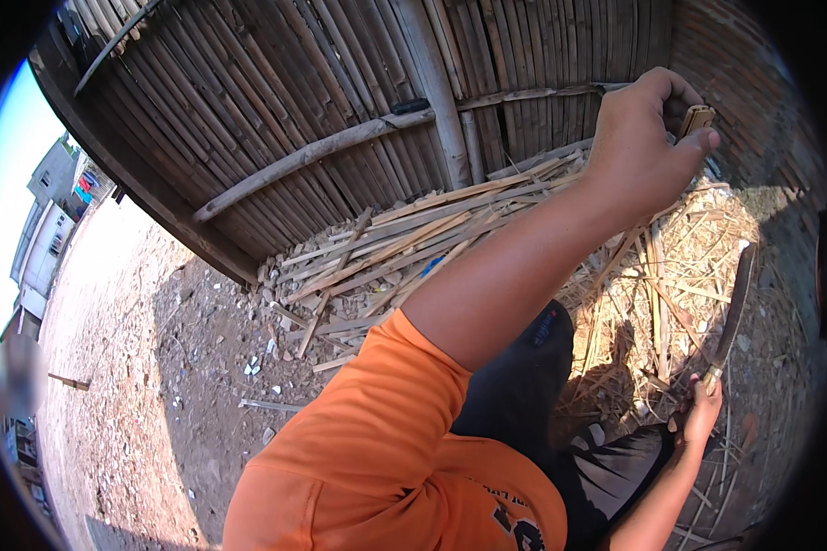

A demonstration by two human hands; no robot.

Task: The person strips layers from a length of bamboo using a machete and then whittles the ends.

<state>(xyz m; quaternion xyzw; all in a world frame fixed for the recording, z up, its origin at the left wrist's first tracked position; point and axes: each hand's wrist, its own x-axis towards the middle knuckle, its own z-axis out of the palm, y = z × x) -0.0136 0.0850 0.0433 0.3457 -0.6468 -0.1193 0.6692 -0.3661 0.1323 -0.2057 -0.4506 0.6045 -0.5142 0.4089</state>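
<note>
Raised and stretched out to the upper right, my left hand (648, 138) pinches a tan wooden piece (696, 119) between thumb and fingers. Only its short end shows; the hand hides the rest. Lower down, my right hand (703, 413) is closed around the handle of a machete (737, 308). The long, dark, slightly curved blade points upward, away from my lap. Below the left hand and beside the blade lie sunlit shavings and split strips (675, 285) on the ground. The blade and the wooden piece are apart.
Beyond my left arm, a pile of split bamboo strips (432, 234) lies against a bamboo-slat wall (276, 101) with pole braces. A brick wall (753, 92) stands at the right. Stony dirt ground (220, 340) stretches left, toward a blurred person (18, 376) and buildings.
</note>
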